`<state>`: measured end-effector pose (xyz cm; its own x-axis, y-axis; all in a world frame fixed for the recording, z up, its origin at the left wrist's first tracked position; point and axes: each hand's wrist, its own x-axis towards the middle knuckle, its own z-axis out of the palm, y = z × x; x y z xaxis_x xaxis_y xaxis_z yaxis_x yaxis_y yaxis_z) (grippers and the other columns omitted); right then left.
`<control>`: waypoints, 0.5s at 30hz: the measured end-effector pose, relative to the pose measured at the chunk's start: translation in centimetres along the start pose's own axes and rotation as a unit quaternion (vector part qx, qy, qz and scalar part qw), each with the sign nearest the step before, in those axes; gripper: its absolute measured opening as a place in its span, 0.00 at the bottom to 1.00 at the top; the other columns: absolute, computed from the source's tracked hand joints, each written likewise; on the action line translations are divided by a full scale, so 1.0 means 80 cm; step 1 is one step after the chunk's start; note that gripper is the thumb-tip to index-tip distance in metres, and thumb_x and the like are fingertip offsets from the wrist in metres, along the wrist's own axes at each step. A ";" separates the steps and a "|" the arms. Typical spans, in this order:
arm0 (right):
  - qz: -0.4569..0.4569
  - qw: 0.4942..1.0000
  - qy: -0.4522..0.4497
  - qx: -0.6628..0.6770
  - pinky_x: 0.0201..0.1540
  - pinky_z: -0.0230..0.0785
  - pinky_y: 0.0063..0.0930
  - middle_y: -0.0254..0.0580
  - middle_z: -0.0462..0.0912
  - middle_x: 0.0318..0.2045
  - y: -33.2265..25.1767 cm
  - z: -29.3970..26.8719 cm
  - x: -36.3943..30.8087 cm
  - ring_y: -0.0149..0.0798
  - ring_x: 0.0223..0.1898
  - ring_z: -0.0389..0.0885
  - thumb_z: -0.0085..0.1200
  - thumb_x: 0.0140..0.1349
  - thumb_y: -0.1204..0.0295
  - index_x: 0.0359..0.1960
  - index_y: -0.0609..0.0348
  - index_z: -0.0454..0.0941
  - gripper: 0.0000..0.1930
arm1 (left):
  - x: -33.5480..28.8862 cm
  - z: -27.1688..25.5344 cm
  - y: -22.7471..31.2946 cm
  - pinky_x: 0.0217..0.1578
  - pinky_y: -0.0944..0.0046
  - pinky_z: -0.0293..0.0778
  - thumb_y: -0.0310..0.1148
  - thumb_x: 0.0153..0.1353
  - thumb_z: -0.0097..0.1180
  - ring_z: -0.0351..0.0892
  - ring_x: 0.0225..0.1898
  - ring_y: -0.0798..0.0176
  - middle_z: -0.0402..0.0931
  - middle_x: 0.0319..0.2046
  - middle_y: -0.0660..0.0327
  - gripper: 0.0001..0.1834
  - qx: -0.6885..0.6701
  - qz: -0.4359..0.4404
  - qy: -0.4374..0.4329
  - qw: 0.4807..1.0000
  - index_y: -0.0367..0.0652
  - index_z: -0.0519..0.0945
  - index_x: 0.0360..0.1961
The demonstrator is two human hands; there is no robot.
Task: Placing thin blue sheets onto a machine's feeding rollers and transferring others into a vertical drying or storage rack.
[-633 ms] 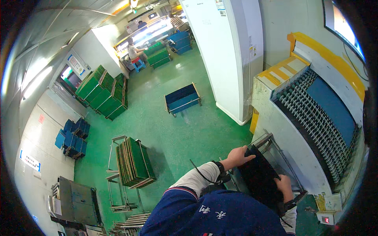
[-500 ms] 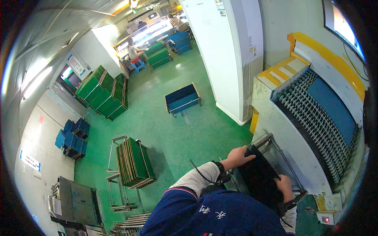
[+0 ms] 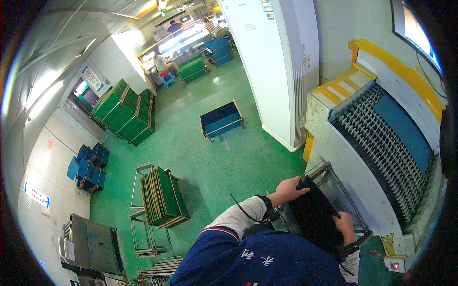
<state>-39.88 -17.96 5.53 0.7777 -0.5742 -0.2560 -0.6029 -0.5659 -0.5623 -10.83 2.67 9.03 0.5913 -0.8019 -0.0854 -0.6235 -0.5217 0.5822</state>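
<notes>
A dark, nearly black bundle of flat panels (image 3: pixel 314 209) sits in a metal rack (image 3: pixel 349 193) in front of me; how many panels there are I cannot tell. Around its far left end my left hand (image 3: pixel 290 190) is closed, thumb laid over the top edge. My right hand (image 3: pixel 344 227) grips the near right end, its fingers on the edge and partly hidden. To the right stands a white roller machine (image 3: pixel 329 128), with a blue panel (image 3: pixel 400 128) lying on its rows of rollers (image 3: pixel 377 152).
A tall white cabinet unit (image 3: pixel 272 71) stands ahead. On the green floor are a blue bin in a frame (image 3: pixel 222 125), a rack of green boards (image 3: pixel 164 198), stacked green crates (image 3: pixel 126 112) and blue bins (image 3: pixel 89 169). People work at a lit bench (image 3: pixel 183 40) at the back.
Both my hands and the dark bundle stay where they were. The blue panel on the rollers has shifted very slightly. At the back, the people have changed posture.
</notes>
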 end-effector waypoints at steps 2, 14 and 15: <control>-0.006 1.000 0.004 0.000 0.46 0.74 0.50 0.61 0.86 0.36 0.001 0.001 0.000 0.62 0.44 0.85 0.65 0.59 0.59 0.41 0.62 0.87 0.18 | 0.000 0.002 -0.002 0.43 0.42 0.76 0.65 0.61 0.59 0.82 0.40 0.34 0.81 0.35 0.40 0.37 0.000 0.006 0.006 1.000 0.34 0.75 0.44; 0.005 1.000 0.012 -0.007 0.47 0.74 0.51 0.62 0.85 0.38 0.005 0.003 -0.002 0.63 0.45 0.84 0.65 0.59 0.59 0.43 0.61 0.87 0.18 | 0.000 -0.003 0.004 0.43 0.42 0.76 0.65 0.61 0.59 0.81 0.40 0.34 0.81 0.34 0.41 0.37 -0.005 0.003 -0.005 1.000 0.34 0.74 0.41; 0.007 1.000 0.008 -0.003 0.48 0.74 0.51 0.62 0.85 0.38 0.000 0.001 -0.002 0.63 0.45 0.84 0.65 0.58 0.59 0.43 0.61 0.87 0.18 | 0.000 -0.003 0.003 0.43 0.42 0.76 0.65 0.62 0.59 0.81 0.40 0.34 0.81 0.34 0.41 0.37 -0.004 0.001 -0.005 1.000 0.34 0.74 0.42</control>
<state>-40.02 -17.83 5.49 0.7666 -0.5908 -0.2516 -0.6145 -0.5613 -0.5544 -10.89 2.63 9.40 0.5852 -0.8056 -0.0927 -0.6198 -0.5181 0.5895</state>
